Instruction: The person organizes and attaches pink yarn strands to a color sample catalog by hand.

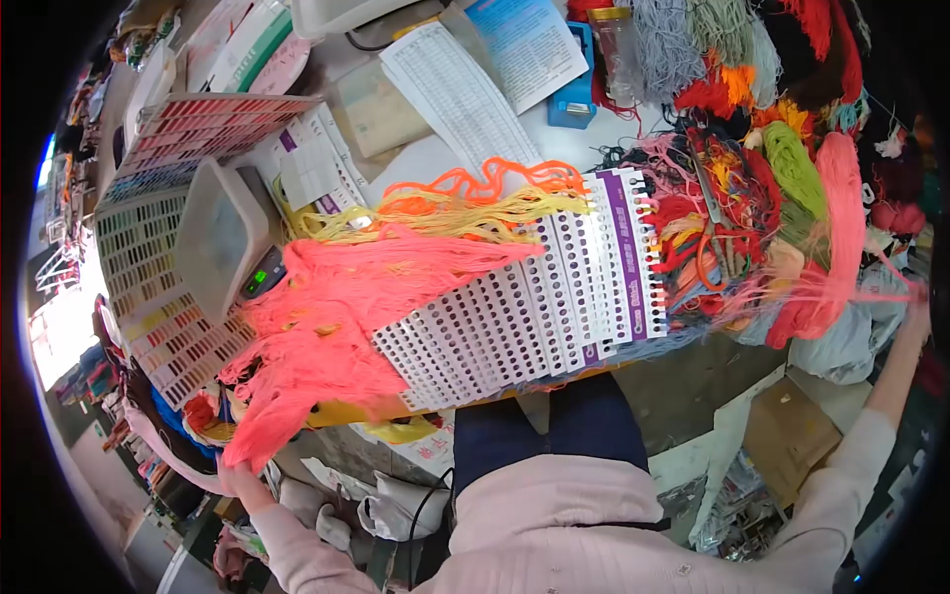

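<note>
Coral-pink yarn (327, 327) lies in a wide loose sheet across the table, running from the left hand (235, 473) up and away toward the middle of the work surface. Beyond the left hand a colour chart (148, 238) of small swatches fans out. Just to that hand's right and further off stands a weighing scale (218, 233), its pan tilted toward the camera and its lit display touching the edge of the yarn. The left hand is closed around the gathered low end of the coral-pink yarn, and the strands hide most of its fingers.

Between the two hands, white punched cards (534, 307) overlap in a fan, partly under the yarn. Yellow yarn (445, 216) and orange yarn (485, 180) lie along their far edge. Beyond these are printed sheets (455, 94), a small blue box (572, 99) whose contents are too small to tell, and a clear jar (614, 40).

Toward the right hand (915, 309), a heap of mixed yarn (752, 188) covers the table, with a pink skein (841, 218) draped over it. The right hand reaches in at the frame's edge and touches thin pink strands trailing from that skein. Whether it is open or closed cannot be told.
</note>
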`<state>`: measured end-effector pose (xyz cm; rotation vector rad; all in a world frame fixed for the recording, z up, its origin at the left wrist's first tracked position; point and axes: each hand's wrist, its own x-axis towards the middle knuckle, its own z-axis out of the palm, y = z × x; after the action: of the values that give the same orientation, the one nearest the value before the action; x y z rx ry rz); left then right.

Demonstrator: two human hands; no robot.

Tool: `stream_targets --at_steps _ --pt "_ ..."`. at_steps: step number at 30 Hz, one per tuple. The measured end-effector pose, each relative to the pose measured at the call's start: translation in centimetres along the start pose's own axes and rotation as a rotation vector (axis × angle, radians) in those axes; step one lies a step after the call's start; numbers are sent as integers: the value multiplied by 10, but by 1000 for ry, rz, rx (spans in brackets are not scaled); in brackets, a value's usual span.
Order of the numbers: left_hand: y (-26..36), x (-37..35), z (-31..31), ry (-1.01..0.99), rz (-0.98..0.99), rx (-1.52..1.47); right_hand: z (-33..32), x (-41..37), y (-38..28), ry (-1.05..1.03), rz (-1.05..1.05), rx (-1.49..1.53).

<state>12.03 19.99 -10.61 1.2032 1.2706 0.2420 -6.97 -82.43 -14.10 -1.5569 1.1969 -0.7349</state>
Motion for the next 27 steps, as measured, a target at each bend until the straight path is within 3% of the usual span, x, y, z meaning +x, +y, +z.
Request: stream_targets --at_steps 4,6,7,8,9,11,14,18,20,22,24,27 --pt "-137 -68 130 -1113 42 288 88 -63 13 -330 -79 -180" --pt "-230 -118 181 -984 144 627 150 -111 27 -492 -135 -184" --pt "-249 -175 222 -909 -206 567 184 -139 35 -554 -174 -174" --pt "-270 -218 262 -747 -385 535 216 -164 43 -602 -217 -158" --pt "-300 -208 275 -1211 -850 131 245 -186 52 -635 -273 -133" --pt "-331 -255 311 -1160 -543 420 286 -223 72 -655 -388 -91" --pt "-375 -293 348 -1108 -181 774 298 -244 92 -718 -511 -389" --pt "-378 -302 350 -1184 45 1020 290 -247 92 -652 -628 -437" --pt "-374 -303 339 -1238 42 1028 282 -243 92 -639 -588 -412" --pt "-374 -300 330 -1320 78 1063 282 -250 98 -737 -676 -435" --pt "-377 -299 331 -1238 -99 991 279 -256 97 -873 -736 -478" --pt "-377 -300 336 -1216 -255 820 276 -265 89 -889 -743 -595"
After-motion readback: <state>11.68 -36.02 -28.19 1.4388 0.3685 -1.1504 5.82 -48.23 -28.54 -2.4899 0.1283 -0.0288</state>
